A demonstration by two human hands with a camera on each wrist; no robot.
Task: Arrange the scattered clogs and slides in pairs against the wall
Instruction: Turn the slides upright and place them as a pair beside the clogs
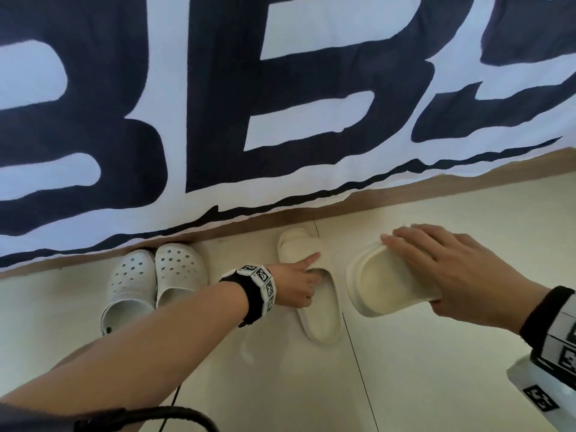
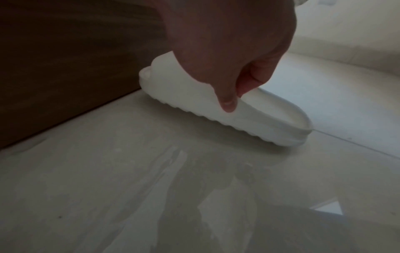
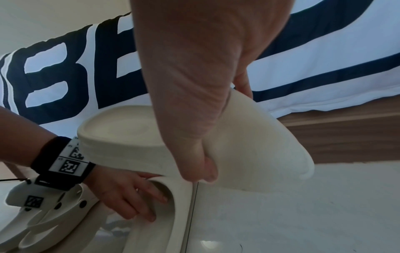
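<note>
Two white clogs (image 1: 131, 285) (image 1: 180, 272) stand side by side with their toes at the wall. Right of them a cream slide (image 1: 321, 316) lies on the floor, toe toward the baseboard. My left hand (image 1: 304, 280) grips it at the strap, index finger laid over the top, the other fingers (image 3: 149, 205) tucked into the opening and the thumb (image 2: 227, 104) on its side. My right hand (image 1: 448, 269) holds the second cream slide (image 1: 383, 282) tilted above the floor just right of the first, fingers across the strap and thumb (image 3: 207, 172) underneath.
A white banner (image 1: 218, 88) with big dark letters hangs down the wall to a brown wooden baseboard (image 1: 452, 179). The pale floor (image 1: 436, 369) has a thin seam running toward me between the two slides. Bare floor lies right of the held slide.
</note>
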